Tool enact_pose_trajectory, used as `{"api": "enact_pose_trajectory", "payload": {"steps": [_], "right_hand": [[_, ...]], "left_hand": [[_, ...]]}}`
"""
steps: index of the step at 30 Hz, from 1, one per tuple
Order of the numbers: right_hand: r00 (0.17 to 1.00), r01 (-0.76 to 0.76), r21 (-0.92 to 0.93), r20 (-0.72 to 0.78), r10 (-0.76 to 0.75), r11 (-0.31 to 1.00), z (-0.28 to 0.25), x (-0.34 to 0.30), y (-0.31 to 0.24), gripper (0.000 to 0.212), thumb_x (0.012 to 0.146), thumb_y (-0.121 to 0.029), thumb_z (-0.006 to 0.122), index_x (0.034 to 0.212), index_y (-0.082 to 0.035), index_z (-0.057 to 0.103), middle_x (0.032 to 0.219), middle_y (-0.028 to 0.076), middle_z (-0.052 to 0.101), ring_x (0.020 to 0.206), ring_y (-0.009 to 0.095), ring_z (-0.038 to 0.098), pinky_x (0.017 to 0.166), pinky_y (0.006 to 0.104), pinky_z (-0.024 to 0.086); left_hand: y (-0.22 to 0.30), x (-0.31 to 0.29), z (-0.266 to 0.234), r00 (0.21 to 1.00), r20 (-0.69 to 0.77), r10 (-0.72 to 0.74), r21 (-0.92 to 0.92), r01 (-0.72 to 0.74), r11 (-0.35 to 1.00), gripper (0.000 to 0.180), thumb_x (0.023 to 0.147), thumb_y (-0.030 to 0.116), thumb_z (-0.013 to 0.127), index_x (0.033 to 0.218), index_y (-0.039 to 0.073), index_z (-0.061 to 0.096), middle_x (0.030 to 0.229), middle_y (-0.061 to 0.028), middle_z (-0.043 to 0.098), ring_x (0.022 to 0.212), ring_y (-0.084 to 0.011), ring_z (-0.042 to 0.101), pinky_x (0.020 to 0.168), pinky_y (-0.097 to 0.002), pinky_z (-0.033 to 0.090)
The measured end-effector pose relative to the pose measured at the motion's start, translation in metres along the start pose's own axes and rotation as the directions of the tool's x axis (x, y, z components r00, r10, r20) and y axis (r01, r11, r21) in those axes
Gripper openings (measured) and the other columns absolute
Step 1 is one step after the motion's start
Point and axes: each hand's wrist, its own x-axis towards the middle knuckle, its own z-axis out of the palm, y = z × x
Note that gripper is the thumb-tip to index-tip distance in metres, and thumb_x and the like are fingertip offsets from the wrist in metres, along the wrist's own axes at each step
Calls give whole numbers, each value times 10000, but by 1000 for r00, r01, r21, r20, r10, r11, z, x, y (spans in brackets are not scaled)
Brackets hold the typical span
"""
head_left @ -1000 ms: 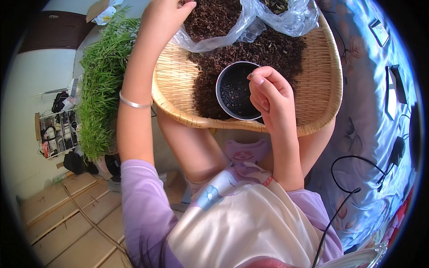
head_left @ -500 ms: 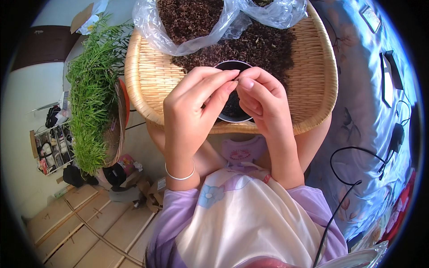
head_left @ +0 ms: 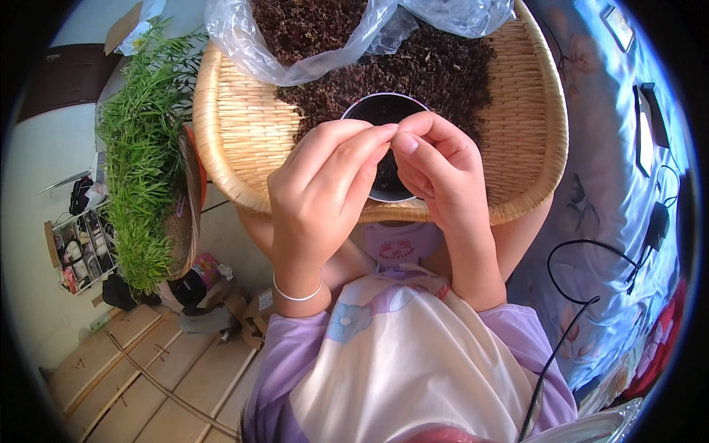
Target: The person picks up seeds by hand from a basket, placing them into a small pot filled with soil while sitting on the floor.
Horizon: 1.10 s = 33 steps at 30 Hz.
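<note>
My left hand (head_left: 323,181) and my right hand (head_left: 442,164) meet fingertip to fingertip above a round pot (head_left: 391,197) with a pale rim and a dark inside. Thumb and index finger of each hand are pinched together; whatever sits between them is too small or hidden to make out. Dark soil shows inside the pot below my fingers. Behind it, loose brown soil (head_left: 436,77) is heaped on a woven wicker tray (head_left: 247,111), and a clear plastic bag (head_left: 277,70) holding more soil lies open at the tray's far side.
Left of the tray stands a leafy green plant (head_left: 144,170) in a basket. To the right, a blue flowered cloth (head_left: 583,214) carries a black cable (head_left: 565,295) and dark devices. Stacked cartons (head_left: 148,384) and a wire rack (head_left: 85,247) are at the lower left.
The view has shifted slightly, so the tray looks a little larger. My fingertips stay together over the pot, the left fingers now drawn closer together against the right ones.
</note>
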Motion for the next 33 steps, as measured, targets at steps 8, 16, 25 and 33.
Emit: {"api": "enact_pose_trajectory", "payload": {"steps": [8,16,25,33], "right_hand": [[999,9,-21,32,-9,1000,2,-1,0,151,911,-162,617,954,-18,618,659,-61,526,532,-8,400,451,162,252],[998,66,-126,-6,-68,990,5,-4,-3,158,897,-125,633,987,6,626,819,-33,596,726,10,508,619,160,384],[997,75,-164,-2,-76,984,4,-5,-3,154,888,-111,641,985,6,618,848,-31,598,763,16,522,656,162,405],[994,92,-235,-30,-102,968,5,-5,-1,151,879,-96,631,989,5,606,880,-27,594,796,22,526,690,168,417]], "left_hand": [[-2,-1,-2,1000,2,8,1,-8,1000,205,751,-63,670,947,-4,669,834,-98,615,726,-229,628,608,-340,509],[0,0,-1,999,-43,25,23,-24,999,166,766,-58,675,927,-18,682,830,-110,631,730,-210,627,619,-301,501],[-2,-2,0,999,-26,-23,-40,22,999,172,760,-71,670,924,-15,670,817,-108,617,707,-223,630,589,-322,512],[-6,-2,5,998,-49,35,2,-35,999,190,764,-70,670,944,-9,667,825,-103,618,708,-221,630,593,-320,513]]}}
